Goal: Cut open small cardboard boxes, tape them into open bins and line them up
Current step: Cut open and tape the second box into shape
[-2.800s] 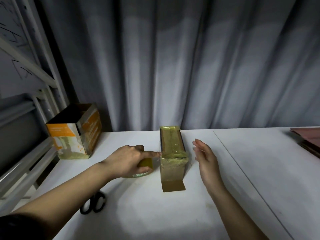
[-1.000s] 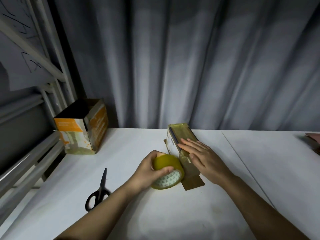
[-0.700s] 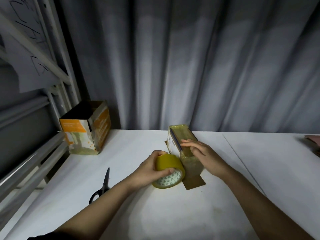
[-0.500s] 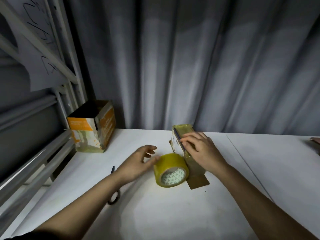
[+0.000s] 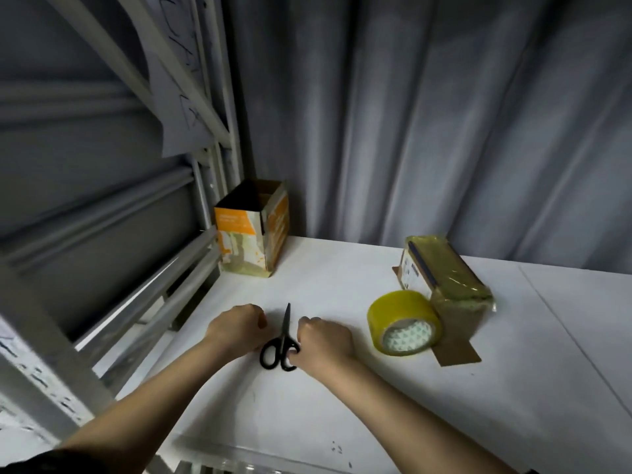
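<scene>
Where fingers curl under, both hands flank scissors point(image 5: 281, 340) — grip unclear.

— What's on the white table point(image 5: 342, 422)?
— Black scissors point(image 5: 281, 343) near the front, a yellow tape roll point(image 5: 402, 321) touching a taped brown box point(image 5: 444, 285) lying on its side.
— Anything further back?
— An open orange-and-white box point(image 5: 251, 230) standing at the far left corner.
</scene>
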